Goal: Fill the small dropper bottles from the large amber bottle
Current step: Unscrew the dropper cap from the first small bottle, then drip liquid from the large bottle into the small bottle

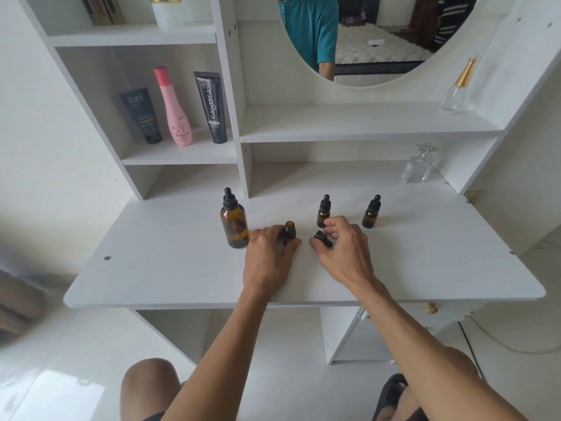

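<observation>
Head camera is looking down at a white wooden dressing table (188, 268) where two bare hands are working. The left hand (270, 253) is curling its fingers round a small open amber glass bottle (290, 230) that is standing upright with no cap on. The right hand (343, 244) is pinching a black dropper cap (322, 237) that is lying low by the table top, just beside the open bottle. A large amber glass bottle with a black dropper top (233, 221) is standing just left of the left hand. Two more small amber dropper bottles, one (324, 211) right behind the right hand and one (372, 212) farther right, are standing with their caps on.
</observation>
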A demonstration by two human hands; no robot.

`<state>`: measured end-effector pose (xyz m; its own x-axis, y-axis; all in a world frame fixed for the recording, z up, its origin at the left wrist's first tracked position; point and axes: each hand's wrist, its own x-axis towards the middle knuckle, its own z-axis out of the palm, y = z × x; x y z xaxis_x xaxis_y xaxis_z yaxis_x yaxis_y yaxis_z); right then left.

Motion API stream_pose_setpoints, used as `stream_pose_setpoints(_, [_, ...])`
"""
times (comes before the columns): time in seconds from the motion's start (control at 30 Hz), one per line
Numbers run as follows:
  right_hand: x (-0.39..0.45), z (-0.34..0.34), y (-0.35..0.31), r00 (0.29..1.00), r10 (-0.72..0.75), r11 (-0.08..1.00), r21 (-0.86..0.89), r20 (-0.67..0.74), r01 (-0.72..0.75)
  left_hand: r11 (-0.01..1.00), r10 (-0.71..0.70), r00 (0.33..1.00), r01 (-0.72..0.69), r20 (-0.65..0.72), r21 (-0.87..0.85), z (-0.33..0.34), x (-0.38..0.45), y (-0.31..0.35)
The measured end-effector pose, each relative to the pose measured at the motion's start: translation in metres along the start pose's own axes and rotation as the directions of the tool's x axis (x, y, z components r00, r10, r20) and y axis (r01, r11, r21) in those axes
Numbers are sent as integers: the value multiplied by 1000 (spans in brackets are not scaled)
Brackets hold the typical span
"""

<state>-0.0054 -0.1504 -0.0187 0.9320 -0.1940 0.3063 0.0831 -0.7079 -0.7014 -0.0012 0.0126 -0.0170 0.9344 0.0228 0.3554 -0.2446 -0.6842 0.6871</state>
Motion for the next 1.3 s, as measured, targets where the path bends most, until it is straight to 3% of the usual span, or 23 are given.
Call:
stream_pose_setpoints(0.47, [-3, -3, 2, 1000, -21, 1000, 12, 17, 20, 1000, -25, 1000, 25, 13, -9, -6, -4, 7])
stream_pose_setpoints(0.7, [-14, -13, -1, 1000, -26, 997, 73, 17, 25, 994, -113, 993, 113, 15, -2, -16, -23, 5])
stream_pose_setpoints(0.83, [-20, -17, -7, 994, -72, 993, 91, -85, 80, 982, -183, 964, 168, -194, -88, -32, -37, 7])
stream_pose_setpoints(0.93, [-19, -18, -29, 972, -169, 971, 139, -165, 193, 975, -215, 885, 166, -413, -150, -43, -34, 6])
stream_pose_setpoints(1.0, [-13, -17, -53, 960, -231, 950, 178, -157, 258, 974, -225, 843, 177, -488, -143, -48, -25, 1])
stream_pose_setpoints(1.3, [26, 15, -137, 943, -293, 940, 229, 159, 253, 923, -289, 929, 206, -233, -325, -50, 2, -22])
